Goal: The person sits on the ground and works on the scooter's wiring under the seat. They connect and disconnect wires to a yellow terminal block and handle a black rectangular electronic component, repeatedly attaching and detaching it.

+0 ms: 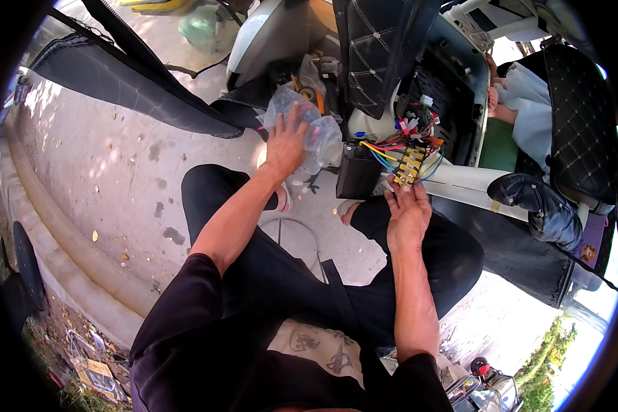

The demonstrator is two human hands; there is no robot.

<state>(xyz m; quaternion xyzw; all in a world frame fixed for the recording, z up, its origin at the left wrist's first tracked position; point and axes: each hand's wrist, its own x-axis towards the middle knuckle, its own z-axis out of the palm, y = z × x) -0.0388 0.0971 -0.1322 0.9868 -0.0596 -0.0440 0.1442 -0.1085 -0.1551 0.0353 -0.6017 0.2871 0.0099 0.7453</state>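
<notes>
My left hand (286,143) lies over a crumpled clear plastic bag (325,141), its fingers spread and touching the film. What the bag holds is hard to make out. Between the fingertips of my right hand (408,216) is the near end of a yellow terminal block (410,163). Yellow, blue and red wires run from the block into a tangled bundle with coloured connectors (408,126). Just left of the block stands a black box (356,173), which looks like a battery.
Orange-handled tools (319,100) lie behind the bag. A quilted black seat panel (374,55) rises above the wiring, beside an open vehicle body (470,69). Another person's hand (492,99) rests at its right side. A low concrete kerb (69,254) runs along the left.
</notes>
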